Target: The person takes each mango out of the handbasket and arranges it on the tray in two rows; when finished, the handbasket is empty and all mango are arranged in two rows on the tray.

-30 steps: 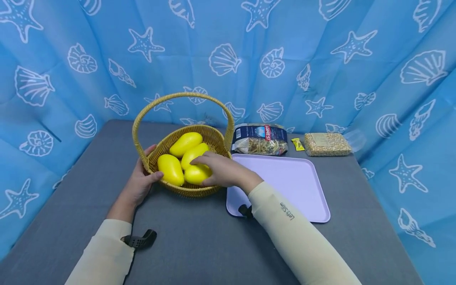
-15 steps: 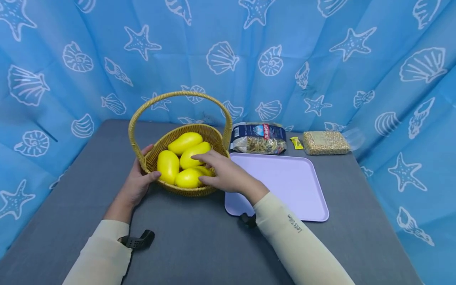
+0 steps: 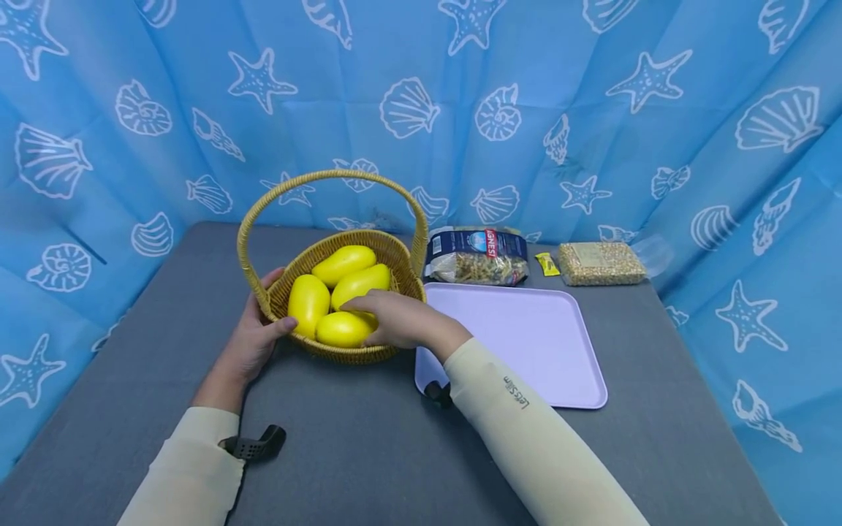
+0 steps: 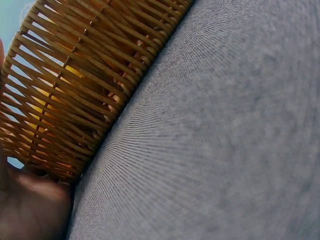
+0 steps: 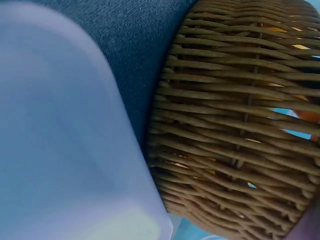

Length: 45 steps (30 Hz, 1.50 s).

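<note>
Currently | hands (image 3: pixel 256 340) (image 3: pixel 404 320) on basket rim (image 3: pixel 345 353), mango (image 3: pixel 343 330) | tray (image 3: pixel 526 343) beside | table (image 3: pixel 368 453) spreads nearer

Woven bskt (image 4: pixel 115 45), yellow bits (image 4: pixel 74 71) thru gaps, L grip (image 4: pixel 32 205) touching; grey cloth (image 4: pixel 210 125) alongside

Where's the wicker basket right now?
In the head view, the wicker basket sits left of centre on the grey table, just left of the lilac tray, with the left hand gripping its left side.
</note>
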{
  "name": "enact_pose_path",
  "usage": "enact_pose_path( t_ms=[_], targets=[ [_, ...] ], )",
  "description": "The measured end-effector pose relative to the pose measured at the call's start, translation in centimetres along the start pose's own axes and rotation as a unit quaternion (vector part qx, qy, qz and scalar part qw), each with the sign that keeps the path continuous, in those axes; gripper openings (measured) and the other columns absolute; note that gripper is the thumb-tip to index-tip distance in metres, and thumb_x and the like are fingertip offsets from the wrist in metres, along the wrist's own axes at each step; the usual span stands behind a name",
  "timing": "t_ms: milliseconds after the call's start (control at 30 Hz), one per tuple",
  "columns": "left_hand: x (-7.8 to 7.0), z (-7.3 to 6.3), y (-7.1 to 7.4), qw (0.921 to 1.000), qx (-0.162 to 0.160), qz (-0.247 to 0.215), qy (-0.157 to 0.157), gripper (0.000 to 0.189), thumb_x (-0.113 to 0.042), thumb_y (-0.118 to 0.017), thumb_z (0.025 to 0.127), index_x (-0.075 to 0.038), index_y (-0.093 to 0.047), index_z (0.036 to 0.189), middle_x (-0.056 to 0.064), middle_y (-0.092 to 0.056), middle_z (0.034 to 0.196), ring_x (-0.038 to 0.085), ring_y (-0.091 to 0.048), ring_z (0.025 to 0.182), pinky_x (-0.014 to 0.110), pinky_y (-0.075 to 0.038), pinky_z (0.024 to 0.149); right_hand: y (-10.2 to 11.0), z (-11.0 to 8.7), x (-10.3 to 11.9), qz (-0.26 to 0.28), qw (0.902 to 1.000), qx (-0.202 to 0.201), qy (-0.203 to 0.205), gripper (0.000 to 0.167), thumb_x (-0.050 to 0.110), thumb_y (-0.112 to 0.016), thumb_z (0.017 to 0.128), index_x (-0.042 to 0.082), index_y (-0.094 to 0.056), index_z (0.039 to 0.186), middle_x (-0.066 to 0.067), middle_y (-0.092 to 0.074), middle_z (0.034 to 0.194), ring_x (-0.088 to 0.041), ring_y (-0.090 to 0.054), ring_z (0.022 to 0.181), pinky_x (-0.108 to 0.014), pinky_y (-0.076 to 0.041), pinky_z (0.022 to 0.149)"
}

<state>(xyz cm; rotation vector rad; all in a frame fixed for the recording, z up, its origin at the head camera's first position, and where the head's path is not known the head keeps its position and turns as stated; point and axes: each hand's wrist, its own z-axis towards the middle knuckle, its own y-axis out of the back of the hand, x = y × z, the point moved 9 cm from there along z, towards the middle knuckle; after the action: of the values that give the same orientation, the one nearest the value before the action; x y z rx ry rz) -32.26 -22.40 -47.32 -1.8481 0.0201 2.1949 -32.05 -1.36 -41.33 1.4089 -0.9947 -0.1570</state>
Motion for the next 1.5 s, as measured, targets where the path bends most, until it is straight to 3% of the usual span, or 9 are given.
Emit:
enact_pose_path(
  t_ms=[167, 367, 467, 667, 867, 1067, 1367, 1500],
  targets=[
    [0.1, 0.0, -0.1, 1.0, 0.003, 0.008, 0.001, 0.084, 0.004, -0.066, 0.107, -0.02, -0.021, 0.174, 0.018, -0.027, 0.167, 0.026, -0.041, 0.14, 0.025, -0.048, 0.104, 0.5, -0.4, -0.7, 0.056, 0.9977, -0.034, -0.015, 0.065, 0.026, -0.085, 0.1, 0.012, -0.056, 0.156, -0.005, -0.058, 0.15, -0.019, -0.053, 0.132, -0.037, -0.041, 0.114],
    [0.1, -0.1, -0.1, 1.0, 0.002, 0.004, 0.001, 0.083, 0.004, -0.065, 0.107, -0.02, -0.022, 0.173, 0.017, -0.029, 0.166, 0.026, -0.043, 0.138, 0.025, -0.048, 0.103, 1.8, -2.6, -0.8, 0.148, 0.9827, -0.11, 0.006, 0.07, 0.026, -0.087, 0.098, 0.013, -0.053, 0.158, -0.004, -0.057, 0.148, -0.02, -0.053, 0.13, -0.04, -0.045, 0.11],
    [0.0, -0.1, -0.1, 1.0, 0.002, 0.002, -0.001, 0.083, 0.003, -0.066, 0.107, -0.02, -0.023, 0.173, 0.017, -0.029, 0.166, 0.026, -0.043, 0.139, 0.026, -0.048, 0.104, 2.5, -4.0, -0.8, 0.194, 0.9687, -0.154, 0.02, 0.074, 0.026, -0.088, 0.097, 0.018, -0.051, 0.16, -0.004, -0.055, 0.146, -0.021, -0.054, 0.127, -0.043, -0.051, 0.104],
    [-0.1, -0.1, 0.0, 1.0, -0.003, 0.004, 0.003, 0.083, 0.002, -0.067, 0.107, -0.02, -0.022, 0.173, 0.017, -0.028, 0.167, 0.026, -0.041, 0.14, 0.026, -0.047, 0.104, 3.7, -6.9, -1.1, 0.28, 0.9307, -0.231, 0.046, 0.074, 0.018, -0.088, 0.096, 0.019, -0.049, 0.159, -0.003, -0.053, 0.15, -0.024, -0.062, 0.121, -0.045, -0.058, 0.095],
    [0.0, -0.1, 0.0, 0.9999, -0.007, 0.007, 0.009, 0.083, 0.005, -0.064, 0.107, -0.02, -0.021, 0.173, 0.017, -0.028, 0.167, 0.027, -0.041, 0.14, 0.026, -0.047, 0.104, 4.3, -9.7, -2.1, 0.28, 0.9212, -0.267, 0.043, 0.075, 0.019, -0.089, 0.095, 0.019, -0.05, 0.158, -0.003, -0.058, 0.147, -0.027, -0.064, 0.121, -0.05, -0.057, 0.096],
    [0.0, 0.0, -0.1, 0.9999, -0.007, 0.008, 0.008, 0.084, 0.006, -0.065, 0.106, -0.021, -0.021, 0.173, 0.018, -0.026, 0.168, 0.027, -0.04, 0.142, 0.026, -0.047, 0.105, 4.6, -12.3, -3.9, 0.272, 0.916, -0.294, 0.016, 0.077, 0.019, -0.092, 0.093, 0.021, -0.052, 0.159, -0.003, -0.056, 0.147, -0.028, -0.062, 0.124, -0.053, -0.056, 0.098],
    [0.0, 0.1, -0.2, 0.9999, -0.004, 0.014, -0.003, 0.084, 0.006, -0.065, 0.106, -0.018, -0.021, 0.173, 0.018, -0.028, 0.167, 0.026, -0.042, 0.139, 0.025, -0.048, 0.103, 5.3, -16.0, -8.6, 0.245, 0.896, -0.362, -0.079, 0.078, 0.023, -0.093, 0.092, 0.017, -0.053, 0.16, -0.006, -0.054, 0.151, -0.032, -0.058, 0.119, -0.056, -0.053, 0.092],
    [-0.1, -0.1, -0.1, 0.9999, 0.001, 0.01, -0.01, 0.084, 0.007, -0.064, 0.106, -0.017, -0.021, 0.173, 0.018, -0.028, 0.165, 0.025, -0.043, 0.138, 0.024, -0.049, 0.102, 4.7, -16.7, -10.9, 0.182, 0.9014, -0.367, -0.139, 0.078, 0.027, -0.092, 0.092, 0.015, -0.054, 0.159, -0.011, -0.055, 0.145, -0.034, -0.056, 0.117, -0.057, -0.051, 0.092]
  ],
)
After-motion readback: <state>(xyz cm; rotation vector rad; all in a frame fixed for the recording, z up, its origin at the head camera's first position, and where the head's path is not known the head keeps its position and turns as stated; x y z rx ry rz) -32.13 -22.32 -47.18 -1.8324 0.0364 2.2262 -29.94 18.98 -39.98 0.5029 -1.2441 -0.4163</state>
